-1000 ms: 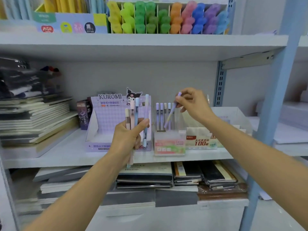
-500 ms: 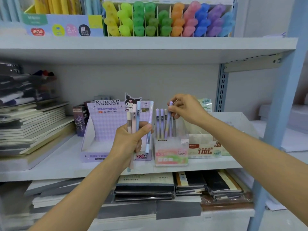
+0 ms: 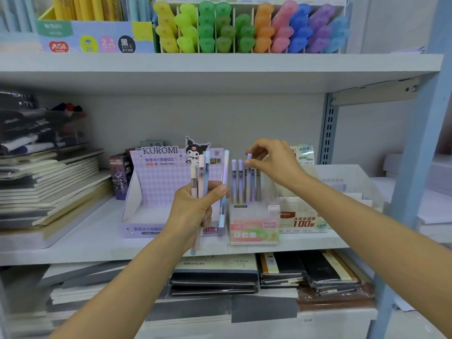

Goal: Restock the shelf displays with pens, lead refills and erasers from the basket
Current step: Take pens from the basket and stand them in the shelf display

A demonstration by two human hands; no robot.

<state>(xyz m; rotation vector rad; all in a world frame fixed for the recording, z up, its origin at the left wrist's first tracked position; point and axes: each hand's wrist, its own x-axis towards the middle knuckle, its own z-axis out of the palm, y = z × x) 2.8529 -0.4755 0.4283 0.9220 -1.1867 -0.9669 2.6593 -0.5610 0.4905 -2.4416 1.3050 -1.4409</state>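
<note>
- Directly ahead, a person faces a white metal shelf [image 3: 73, 241] of stationery, both bare forearms reaching forward at its middle level.
- The left hand [image 3: 195, 211] is clenched around a bundle of slim pastel lead-refill tubes [image 3: 201, 167], held upright in front of the shelf. The tubes are cream, pink, pale blue and lilac, and the lilac one leans out to the right under the thumb.
- The right hand [image 3: 276, 165] pinches the lilac cap of a single lead-refill tube [image 3: 248, 177] between thumb and fingertips.
- That tube stands upright in a clear plastic display box labelled "FRUIT SODA" [image 3: 254, 226], beside several matching lilac-capped tubes [image 3: 234, 177] already standing in it.
- The clear box sits on the middle shelf, just right of a purple cardboard display tray printed "KUROMI" [image 3: 156, 182], which stands behind the left hand.
- Just right of the clear box is a white carton marked "100" [image 3: 303, 221].
- At the far left of the same shelf lies a slanting stack of cream and grey notebooks [image 3: 49, 187].
- On the level above stands a rack of chunky highlighters [image 3: 244, 28] running yellow, green, orange, pink, blue and purple.
- Below the middle shelf lie wrapped piles of dark notebooks [image 3: 215, 272].
</note>
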